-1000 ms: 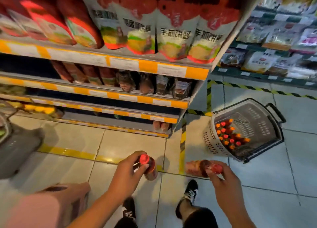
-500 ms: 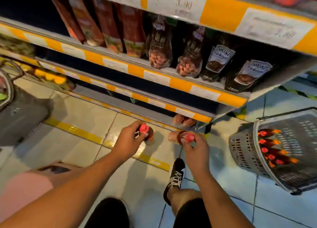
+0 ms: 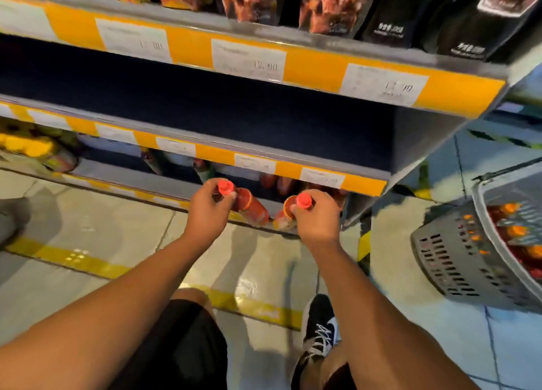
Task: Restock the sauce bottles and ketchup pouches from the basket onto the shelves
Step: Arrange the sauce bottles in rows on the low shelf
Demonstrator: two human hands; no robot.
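Note:
My left hand (image 3: 206,213) grips a red sauce bottle (image 3: 252,207) by its red cap, the body pointing toward the bottom shelf (image 3: 164,181). My right hand (image 3: 315,218) holds a second red-capped sauce bottle (image 3: 286,215) the same way, just right of the first. Both bottles hover at the front edge of the bottom shelf, where a few similar red bottles (image 3: 278,183) stand further in. The grey basket (image 3: 457,260) sits on the floor at the right, with several red and orange capped bottles inside.
The shelf above (image 3: 264,158) looks dark and bare, with yellow price strips along its edge. Dark pouches (image 3: 390,5) fill the top shelf. Yellow floor tape (image 3: 88,260) runs before the shelving. My shoe (image 3: 319,331) is planted on the tiles below.
I have leaned in and down. Both hands moved forward with their bottles, from above the floor tiles to the front edge of the bottom shelf. The basket now lies further right.

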